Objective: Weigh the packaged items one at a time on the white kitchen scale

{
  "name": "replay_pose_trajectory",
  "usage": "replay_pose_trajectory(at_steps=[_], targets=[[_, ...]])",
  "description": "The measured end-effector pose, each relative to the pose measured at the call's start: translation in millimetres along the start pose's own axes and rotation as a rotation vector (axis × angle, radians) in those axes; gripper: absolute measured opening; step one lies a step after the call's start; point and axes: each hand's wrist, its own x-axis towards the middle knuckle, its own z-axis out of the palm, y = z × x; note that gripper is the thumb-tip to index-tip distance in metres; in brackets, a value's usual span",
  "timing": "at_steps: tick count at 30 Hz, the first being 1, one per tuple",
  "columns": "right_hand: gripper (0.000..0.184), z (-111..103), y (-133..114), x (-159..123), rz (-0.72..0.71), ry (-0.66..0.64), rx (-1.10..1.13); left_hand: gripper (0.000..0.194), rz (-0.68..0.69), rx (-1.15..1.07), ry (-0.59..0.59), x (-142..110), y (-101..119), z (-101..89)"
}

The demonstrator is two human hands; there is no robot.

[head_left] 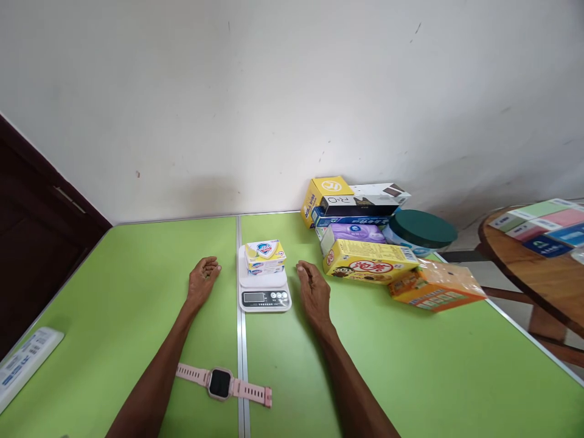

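A yellow and white soap box (264, 250) rests on the pan of a white kitchen scale (265, 299), with what looks like a second box beneath it. To the scale's left, my left hand (203, 281) lies on the green table with fingers loosely curled, apart from the scale and holding nothing. On the other side, my right hand (315, 294) rests close to the scale, its thumb and fingers a little apart and no object in it. The scale's display is too small to read. A pink-strapped smartwatch (220, 384) lies in front, partly behind my left forearm.
At the right stand a yellow box (369, 261), a purple pack (358, 233), an orange package (438, 286) and a green-lidded tub (422, 228). More boxes are stacked against the wall. A white box (30, 362) lies at the left edge. A wooden table (515, 267) stands far right.
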Motion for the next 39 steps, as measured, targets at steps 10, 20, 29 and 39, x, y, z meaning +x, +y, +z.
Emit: replay_pose_trajectory(at_steps=[10,20,29,39], targets=[[0.056,-3.5,-8.6,-4.0,0.017,-0.068,0.111,0.084,0.116,0.100,-0.110,-9.1,51.9,25.2],[0.089,-8.2,-45.5,63.3,-0.148,-0.611,-0.122,0.061,0.219,0.515,-0.545,24.9,87.6,47.0],[0.062,3.6,-56.9,90.4,-0.127,-0.725,-0.120,0.060,0.229,0.331,-0.585,39.9,77.3,39.8],[0.054,190.5,-107.1,62.3,-0.133,-0.836,0.006,0.054,0.071,0.129,-0.321,83.9,23.5,-107.0]])
